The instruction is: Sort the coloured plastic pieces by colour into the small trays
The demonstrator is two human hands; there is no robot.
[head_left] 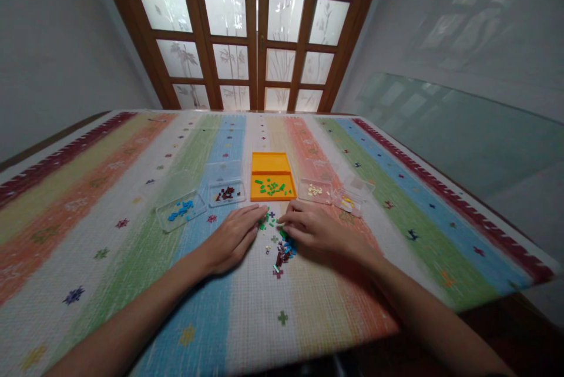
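Between my hands, a loose pile of small building bricks (284,253) in dark brown, blue, green and white lies on the cloth. Several green bricks (263,225) are scattered at the fingertips of my left hand (238,237), which rests on the table with its fingers stretched out. My right hand (315,227) is at the right edge of the pile, its fingers curled in and pressed together. What those fingers hold, if anything, is too small to make out. Just beyond both hands stands an open orange case (268,163) with green bricks inside.
Clear plastic boxes flank the case: one with blue bricks (181,211) and one with dark brown bricks (227,194) on the left, one with cream bricks (316,190) and one with yellow bricks (348,203) on the right. A striped tablecloth (176,295) covers the table.
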